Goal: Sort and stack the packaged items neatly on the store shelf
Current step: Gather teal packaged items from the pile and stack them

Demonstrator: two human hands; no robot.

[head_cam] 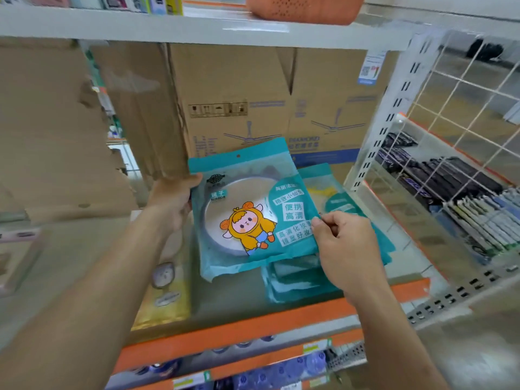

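My left hand (pixel 174 201) is curled round the left edge of the teal mirror package (pixel 253 209), thumb on the front. My right hand (pixel 344 243) pinches the pack's right edge between thumb and forefinger. I judge the two-sided hold is there to have the flat pack face-up and steady, so I can square it with its fellows before setting it down.

The package sits at the centre of the frame, over the shelf (pixel 253 327). It overlaps a stack of teal packages (pixel 295 280) lying flat just below and to the right, but I cannot tell whether it touches them. Another teal package (pixel 334 192) lies behind it, partly hidden. A yellow package (pixel 163 294) lies at the lower left of the shelf, apart from the teal ones.

Cardboard boxes (pixel 239 102) printed with ceiling fans stand along the back, and they look closed. At the right of the frame a wire basket (pixel 450 94) holds dark wrapped packs (pixel 439 175) and a row of slim packs (pixel 484 220) standing on edge. At top centre an orange basket (pixel 304 7) sits on the upper shelf, its contents out of sight.
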